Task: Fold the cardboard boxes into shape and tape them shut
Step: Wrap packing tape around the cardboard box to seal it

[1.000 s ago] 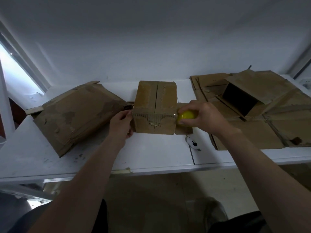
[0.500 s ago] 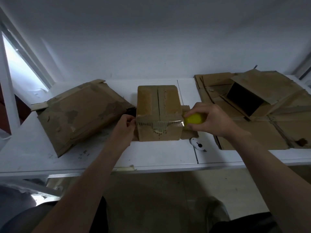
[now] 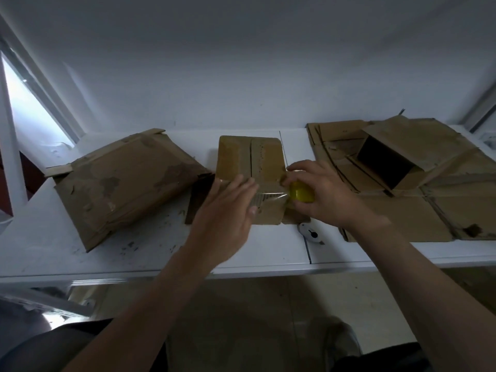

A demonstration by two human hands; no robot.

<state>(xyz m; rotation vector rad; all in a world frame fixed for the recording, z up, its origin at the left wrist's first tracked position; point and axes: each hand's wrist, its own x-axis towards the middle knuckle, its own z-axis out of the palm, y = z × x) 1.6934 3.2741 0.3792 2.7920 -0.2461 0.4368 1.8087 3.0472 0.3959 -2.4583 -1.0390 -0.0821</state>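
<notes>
A small folded cardboard box [image 3: 249, 159] stands in the middle of the white table [image 3: 139, 251], its top flaps meeting along a centre seam. A strip of clear tape [image 3: 271, 196] runs across the box's near edge. My right hand [image 3: 319, 194] grips a yellow tape roll [image 3: 300, 193] at the box's right side. My left hand [image 3: 228, 210] lies flat with straight fingers on the taped front of the box, covering its left part.
A large flattened worn box [image 3: 126, 181] lies at the left. Flat cardboard sheets [image 3: 418, 213] and an open box [image 3: 386, 162] cover the right side. A small white cutter [image 3: 311, 233] lies near the front, right of the box. The wall stands close behind.
My left hand has moved from the box's left side onto its taped front, fingers now spread flat. The right hand with the tape roll has stayed at the right side of the box.
</notes>
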